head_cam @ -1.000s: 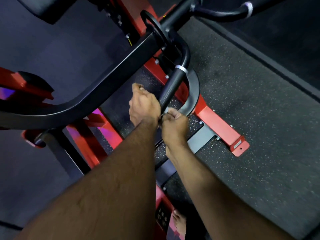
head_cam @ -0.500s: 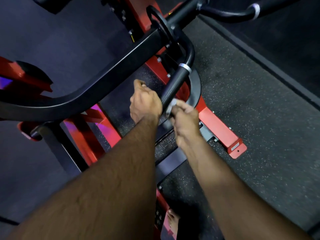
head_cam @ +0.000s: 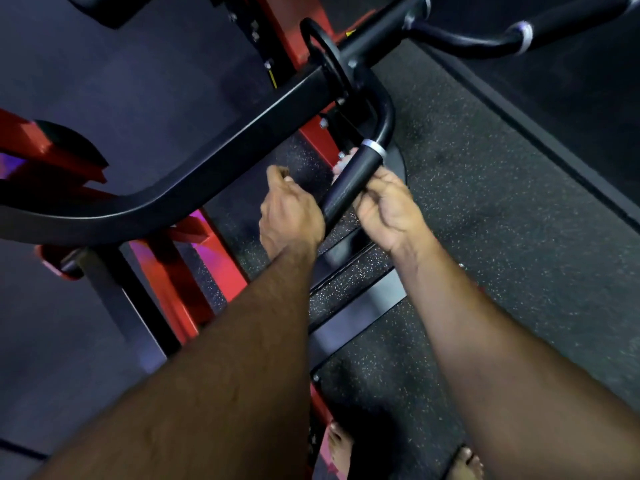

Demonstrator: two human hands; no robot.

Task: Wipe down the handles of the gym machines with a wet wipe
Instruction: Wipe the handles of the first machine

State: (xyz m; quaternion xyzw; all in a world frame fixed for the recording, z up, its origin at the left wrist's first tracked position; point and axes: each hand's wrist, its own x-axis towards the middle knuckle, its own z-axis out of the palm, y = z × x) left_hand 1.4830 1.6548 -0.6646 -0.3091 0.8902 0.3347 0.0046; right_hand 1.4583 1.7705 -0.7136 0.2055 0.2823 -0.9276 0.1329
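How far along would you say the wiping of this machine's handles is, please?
Nothing can be confirmed as finished. In hand: the right hand wraps the near grip, with something pale, perhaps the wipe, at its fingertips. The left hand is curled by the grip's lower end. Left to do: the far grip at top right, which has no hand on it.

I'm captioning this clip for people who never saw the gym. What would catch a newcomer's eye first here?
Most striking are the two bare forearms reaching up the middle of the picture to a black handle. The right hand wraps the grip just below its silver ring, while the left hand sits curled beside it. Around them, the red machine frame stands out at left against the speckled dark floor.
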